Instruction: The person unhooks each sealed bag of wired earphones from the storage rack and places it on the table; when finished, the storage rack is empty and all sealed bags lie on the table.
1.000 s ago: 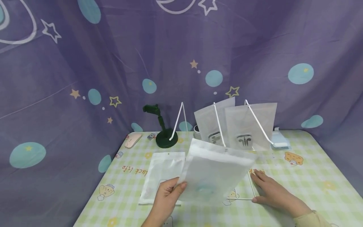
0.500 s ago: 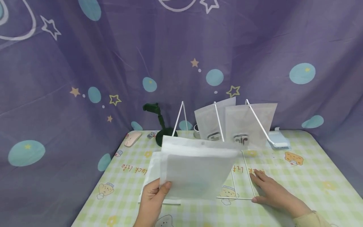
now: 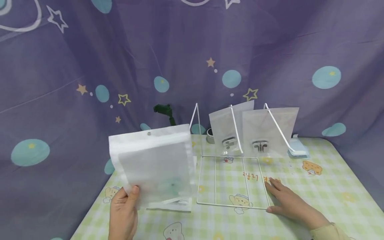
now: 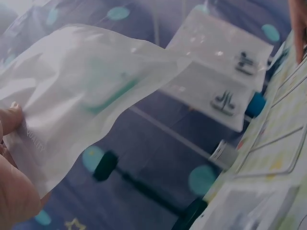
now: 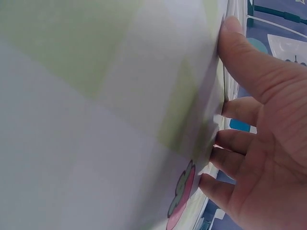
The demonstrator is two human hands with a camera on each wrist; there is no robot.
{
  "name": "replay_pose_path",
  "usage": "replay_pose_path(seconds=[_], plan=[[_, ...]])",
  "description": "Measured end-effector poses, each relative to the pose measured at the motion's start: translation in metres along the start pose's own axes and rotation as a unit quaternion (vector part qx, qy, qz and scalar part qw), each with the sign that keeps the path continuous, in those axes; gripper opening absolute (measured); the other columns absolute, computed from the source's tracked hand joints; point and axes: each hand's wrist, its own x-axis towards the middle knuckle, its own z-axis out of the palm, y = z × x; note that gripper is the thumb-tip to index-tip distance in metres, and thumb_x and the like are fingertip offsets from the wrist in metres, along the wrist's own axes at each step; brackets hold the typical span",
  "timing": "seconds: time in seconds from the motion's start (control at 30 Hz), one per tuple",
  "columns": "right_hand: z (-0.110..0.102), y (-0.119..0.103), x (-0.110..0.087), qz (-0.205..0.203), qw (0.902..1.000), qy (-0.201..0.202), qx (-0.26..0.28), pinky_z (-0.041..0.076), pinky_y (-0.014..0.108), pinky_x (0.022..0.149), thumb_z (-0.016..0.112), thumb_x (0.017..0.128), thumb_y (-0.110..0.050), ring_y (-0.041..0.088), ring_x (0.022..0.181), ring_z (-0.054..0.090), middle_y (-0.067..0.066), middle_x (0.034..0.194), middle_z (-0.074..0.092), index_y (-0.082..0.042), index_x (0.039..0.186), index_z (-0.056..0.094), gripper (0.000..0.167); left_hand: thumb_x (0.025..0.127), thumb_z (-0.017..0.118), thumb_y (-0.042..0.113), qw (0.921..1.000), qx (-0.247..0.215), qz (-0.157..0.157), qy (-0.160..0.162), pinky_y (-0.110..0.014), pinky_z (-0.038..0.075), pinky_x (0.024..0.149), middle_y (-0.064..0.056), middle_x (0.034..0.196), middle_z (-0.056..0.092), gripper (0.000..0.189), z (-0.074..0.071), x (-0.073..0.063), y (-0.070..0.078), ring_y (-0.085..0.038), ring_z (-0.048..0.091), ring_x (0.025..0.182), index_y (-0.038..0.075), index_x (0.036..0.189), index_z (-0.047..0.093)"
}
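Observation:
My left hand [image 3: 123, 211] pinches the lower left edge of a frosted white zip bag [image 3: 153, 166], raised over the table's left half. A teal-green thing shows faintly through the bag; its kind I cannot tell. In the left wrist view, the thumb presses on the bag [image 4: 72, 81] near printed lettering. My right hand [image 3: 289, 202] rests on the table with fingers spread, its thumb and fingertips at the right side of a white wire rack's base [image 3: 233, 205]. From the rack's hooks hang two similar bags with earphones, a left one [image 3: 220, 126] and a right one [image 3: 270, 126].
Another white bag [image 3: 171, 207] lies partly hidden behind the raised one. Behind it rises a dark green stand [image 3: 163, 109]. A small round container [image 3: 210, 136] and a light blue item [image 3: 298, 146] stand at the table's back edge, before a purple curtain [image 3: 180, 50].
My left hand has carried the bag leftward, off the rack's base, turning its face more toward the head camera. The right hand stays in place. The head view has shifted slightly.

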Motion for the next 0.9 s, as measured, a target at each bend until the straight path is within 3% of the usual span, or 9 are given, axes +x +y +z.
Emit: replay_pose_path(seconds=[0.17, 0.27, 0.43, 0.57, 0.7, 0.9], plan=[[0.0, 0.001, 0.0, 0.0, 1.0, 0.005, 0.001, 0.038, 0.064, 0.098, 0.076, 0.076, -0.05, 0.056, 0.129, 0.036, 0.036, 0.145, 0.034, 0.007, 0.14, 0.046, 0.091, 0.099, 0.053, 0.004, 0.9966, 0.008, -0.025, 0.079, -0.028, 0.051, 0.08, -0.005, 0.101, 0.068, 0.025, -0.023, 0.014, 0.003, -0.017, 0.062, 0.096, -0.011, 0.117, 0.061], [0.001, 0.003, 0.0, 0.001, 1.0, 0.009, -0.002, 0.038, 0.064, 0.098, 0.076, 0.076, -0.05, 0.056, 0.128, 0.037, 0.036, 0.145, 0.034, 0.007, 0.14, 0.046, 0.091, 0.098, 0.056, 0.009, 0.9938, 0.011, -0.049, 0.099, -0.027, 0.049, 0.081, -0.002, 0.102, 0.067, 0.028, -0.039, 0.023, 0.0, -0.016, 0.06, 0.097, -0.007, 0.121, 0.062], [0.001, 0.004, 0.0, 0.002, 0.9999, 0.012, -0.001, 0.038, 0.064, 0.097, 0.076, 0.075, -0.051, 0.057, 0.127, 0.038, 0.036, 0.145, 0.034, 0.007, 0.14, 0.046, 0.092, 0.099, 0.055, 0.016, 0.9936, -0.001, -0.093, 0.064, -0.023, 0.046, 0.082, 0.005, 0.102, 0.064, 0.023, -0.072, 0.035, -0.01, -0.012, 0.055, 0.099, 0.007, 0.118, 0.066], [0.001, 0.003, 0.0, 0.0, 0.9999, 0.009, 0.007, 0.037, 0.065, 0.098, 0.076, 0.076, -0.051, 0.057, 0.128, 0.036, 0.037, 0.145, 0.034, 0.007, 0.14, 0.046, 0.092, 0.1, 0.054, 0.019, 0.9922, 0.013, -0.115, 0.045, -0.022, 0.044, 0.082, 0.007, 0.102, 0.062, 0.022, -0.094, 0.042, -0.017, -0.01, 0.052, 0.099, 0.012, 0.117, 0.066], [0.001, 0.002, 0.0, 0.001, 0.9999, 0.009, 0.01, 0.037, 0.064, 0.099, 0.077, 0.076, -0.049, 0.057, 0.129, 0.035, 0.036, 0.145, 0.034, 0.007, 0.14, 0.046, 0.091, 0.098, 0.058, 0.025, 0.9855, 0.036, -0.161, 0.042, -0.019, 0.047, 0.079, 0.012, 0.102, 0.063, 0.017, -0.113, 0.053, -0.021, -0.006, 0.054, 0.098, 0.023, 0.111, 0.069], [0.001, 0.003, 0.0, -0.001, 0.9999, 0.009, 0.012, 0.036, 0.064, 0.099, 0.077, 0.076, -0.05, 0.057, 0.13, 0.034, 0.036, 0.145, 0.034, 0.007, 0.14, 0.046, 0.091, 0.099, 0.055, 0.029, 0.9686, 0.064, -0.24, -0.019, -0.025, 0.055, 0.072, 0.013, 0.096, 0.067, 0.016, -0.149, 0.068, -0.028, -0.006, 0.063, 0.087, 0.036, 0.101, 0.07]])
